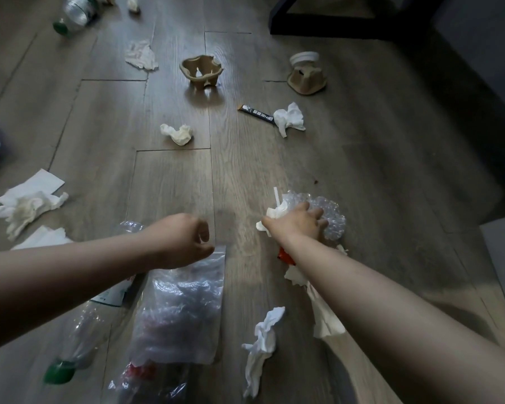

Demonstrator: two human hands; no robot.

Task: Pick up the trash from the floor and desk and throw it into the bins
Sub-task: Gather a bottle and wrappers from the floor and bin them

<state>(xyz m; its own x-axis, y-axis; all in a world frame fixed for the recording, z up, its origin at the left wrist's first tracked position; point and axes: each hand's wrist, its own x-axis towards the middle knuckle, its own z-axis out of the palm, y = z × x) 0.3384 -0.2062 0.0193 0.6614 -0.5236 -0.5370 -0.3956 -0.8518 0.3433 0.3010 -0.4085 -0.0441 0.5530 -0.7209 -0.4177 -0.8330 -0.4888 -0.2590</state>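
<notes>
While the right hand (296,223) clutches crumpled clear bubble wrap (333,221) beneath its fingers, the left hand (181,240) pinches a clear plastic bag (184,310).

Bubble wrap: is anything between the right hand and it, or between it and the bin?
Nothing between them: the right hand grips the bubble wrap, with white paper bunched beside it. No bin is in view, so that path cannot be judged. The left hand pinches a plastic bag.
</notes>
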